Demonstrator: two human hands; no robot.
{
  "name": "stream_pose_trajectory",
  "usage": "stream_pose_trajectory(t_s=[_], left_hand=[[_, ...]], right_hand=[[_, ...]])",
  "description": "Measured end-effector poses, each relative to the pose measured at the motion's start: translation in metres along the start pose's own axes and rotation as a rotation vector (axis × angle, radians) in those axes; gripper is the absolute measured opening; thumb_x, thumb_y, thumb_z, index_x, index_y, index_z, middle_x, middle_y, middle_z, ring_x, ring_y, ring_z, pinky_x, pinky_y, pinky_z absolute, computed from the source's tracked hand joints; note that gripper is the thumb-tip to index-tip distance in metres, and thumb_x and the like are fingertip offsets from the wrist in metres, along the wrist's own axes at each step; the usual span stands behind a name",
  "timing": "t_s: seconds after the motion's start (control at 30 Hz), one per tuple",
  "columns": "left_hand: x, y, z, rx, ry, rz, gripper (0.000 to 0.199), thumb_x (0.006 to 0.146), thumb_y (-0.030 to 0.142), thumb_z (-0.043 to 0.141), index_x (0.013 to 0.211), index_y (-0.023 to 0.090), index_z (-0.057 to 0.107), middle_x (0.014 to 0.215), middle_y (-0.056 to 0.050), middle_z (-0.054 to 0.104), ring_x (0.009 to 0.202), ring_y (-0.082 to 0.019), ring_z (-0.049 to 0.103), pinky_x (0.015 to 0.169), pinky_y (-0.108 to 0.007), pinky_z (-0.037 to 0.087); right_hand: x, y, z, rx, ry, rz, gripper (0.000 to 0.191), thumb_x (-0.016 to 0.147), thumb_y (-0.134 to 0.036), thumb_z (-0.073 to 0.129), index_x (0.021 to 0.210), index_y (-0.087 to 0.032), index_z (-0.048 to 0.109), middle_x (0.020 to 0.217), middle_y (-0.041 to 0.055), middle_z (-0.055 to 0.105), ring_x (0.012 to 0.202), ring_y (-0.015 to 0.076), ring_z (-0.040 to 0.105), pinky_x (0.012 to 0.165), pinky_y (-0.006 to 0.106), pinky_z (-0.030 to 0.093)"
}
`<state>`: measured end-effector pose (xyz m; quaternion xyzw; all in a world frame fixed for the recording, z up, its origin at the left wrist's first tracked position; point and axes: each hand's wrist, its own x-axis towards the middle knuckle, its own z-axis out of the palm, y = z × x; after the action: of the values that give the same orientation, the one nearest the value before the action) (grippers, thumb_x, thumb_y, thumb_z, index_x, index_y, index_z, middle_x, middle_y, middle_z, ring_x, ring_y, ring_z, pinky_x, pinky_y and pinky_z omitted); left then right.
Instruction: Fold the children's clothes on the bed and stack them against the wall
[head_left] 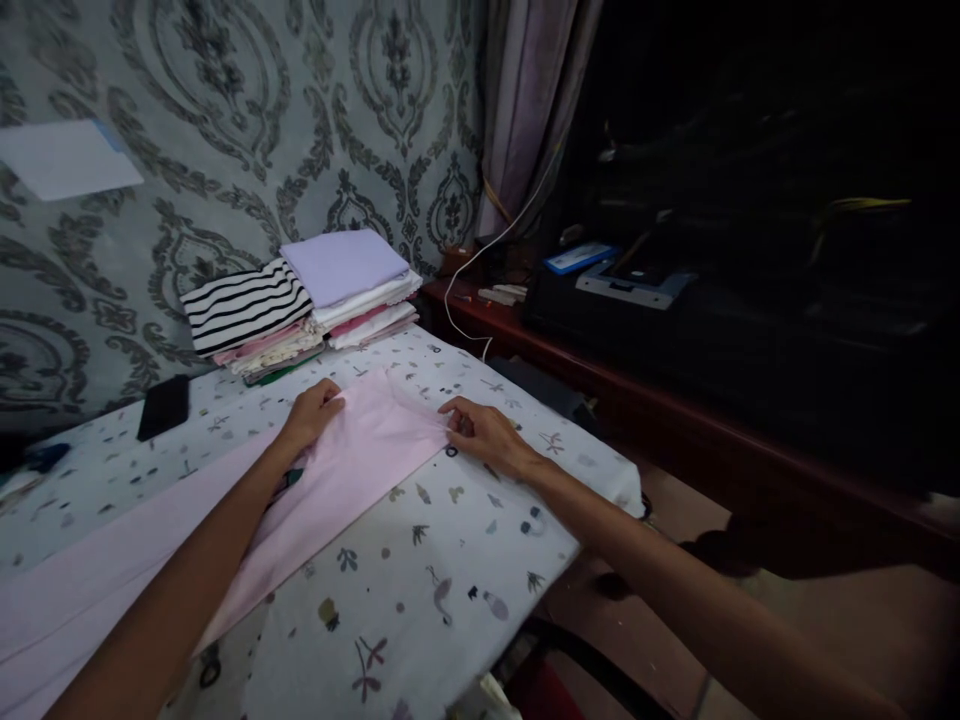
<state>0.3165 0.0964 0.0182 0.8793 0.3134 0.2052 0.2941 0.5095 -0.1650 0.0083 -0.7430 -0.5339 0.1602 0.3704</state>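
Note:
A pale pink garment (367, 440), which looks like a pair of trousers, lies stretched across the table with its two long parts running to the lower left. My left hand (311, 413) pinches its far edge between thumb and fingers. On the right, my right hand (484, 435) grips the corner of its near end, where the cloth is pulled into small creases. Between the two long parts, a little of the patterned cloth shows beside my left wrist. My left forearm covers part of the garment.
Folded clothes are stacked against the wall, with a striped piece (247, 308) and a lilac piece (345, 265) on top. A black phone (163, 407) lies at the left. The patterned tablecloth (450, 560) ends at the right, beside a dark red wooden ledge (600, 375) and a white cable (469, 262).

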Motion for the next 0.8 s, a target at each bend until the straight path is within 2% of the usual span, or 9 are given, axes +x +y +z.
stream_pose_trajectory(t_s=[0.13,0.27,0.37,0.47,0.57,0.63,0.73,0.8], left_hand=[[-0.003,0.0,-0.013,-0.002,-0.103,-0.049,0.028,0.075,0.045,0.055,0.09,0.021,0.058,0.066,0.004,0.05,0.062,-0.016,0.047,0.058,-0.027,0.034],[-0.014,-0.005,-0.041,-0.033,-0.21,-0.173,0.033,0.077,0.045,0.055,0.098,0.021,0.06,0.064,0.004,0.05,0.059,-0.016,0.046,0.055,-0.027,0.034],[-0.025,-0.007,-0.054,-0.073,-0.272,-0.228,0.038,0.075,0.042,0.059,0.106,0.02,0.06,0.066,0.003,0.049,0.06,-0.016,0.046,0.055,-0.027,0.035],[-0.032,-0.008,-0.055,-0.104,-0.308,-0.203,0.044,0.071,0.04,0.064,0.11,0.02,0.059,0.071,0.003,0.051,0.064,-0.016,0.049,0.058,-0.027,0.037],[-0.035,-0.012,-0.053,-0.053,-0.274,-0.165,0.048,0.072,0.035,0.064,0.117,0.021,0.055,0.073,0.003,0.052,0.064,-0.016,0.05,0.061,-0.028,0.04],[-0.038,-0.015,-0.053,0.082,-0.224,-0.138,0.043,0.075,0.032,0.062,0.117,0.022,0.055,0.074,0.003,0.055,0.065,-0.017,0.053,0.064,-0.029,0.041],[-0.05,-0.015,-0.053,0.351,-0.164,-0.117,0.033,0.084,0.031,0.057,0.115,0.021,0.058,0.078,-0.002,0.062,0.076,-0.023,0.06,0.072,-0.033,0.043],[-0.063,-0.009,-0.051,0.49,-0.1,-0.094,0.034,0.089,0.031,0.051,0.12,0.019,0.057,0.095,-0.009,0.067,0.092,-0.028,0.062,0.079,-0.037,0.045]], right_hand=[[-0.005,-0.003,-0.003,0.022,0.02,-0.018,0.031,0.078,-0.02,0.059,0.108,-0.023,0.068,0.088,0.0013,0.069,0.067,0.0144,0.057,0.063,0.027,0.044],[0.003,-0.025,0.003,-0.06,0.117,-0.086,0.021,0.086,-0.025,0.053,0.099,-0.022,0.069,0.094,0.0037,0.07,0.066,0.0149,0.058,0.067,0.031,0.046],[0.03,-0.053,0.025,-0.187,0.016,-0.255,0.023,0.09,-0.023,0.049,0.099,-0.02,0.07,0.101,0.0074,0.071,0.082,0.0201,0.063,0.078,0.035,0.048],[0.065,-0.072,0.062,-0.226,-0.117,-0.421,0.032,0.095,-0.023,0.042,0.114,-0.018,0.067,0.12,0.0116,0.068,0.112,0.0255,0.061,0.096,0.039,0.047],[0.091,-0.074,0.095,-0.307,-0.192,-0.409,0.041,0.099,-0.029,0.04,0.133,-0.014,0.058,0.144,0.0159,0.056,0.136,0.0286,0.047,0.113,0.046,0.036],[0.1,-0.067,0.106,-0.388,-0.213,-0.364,0.047,0.1,-0.034,0.04,0.14,-0.011,0.052,0.153,0.0189,0.046,0.144,0.0313,0.038,0.117,0.049,0.029],[0.103,-0.059,0.111,-0.442,-0.219,-0.343,0.053,0.102,-0.04,0.036,0.144,-0.009,0.047,0.158,0.0196,0.037,0.148,0.0313,0.03,0.119,0.048,0.025],[0.102,-0.058,0.11,-0.442,-0.23,-0.335,0.055,0.103,-0.041,0.035,0.146,-0.009,0.045,0.159,0.0194,0.036,0.149,0.0304,0.029,0.119,0.047,0.024]])
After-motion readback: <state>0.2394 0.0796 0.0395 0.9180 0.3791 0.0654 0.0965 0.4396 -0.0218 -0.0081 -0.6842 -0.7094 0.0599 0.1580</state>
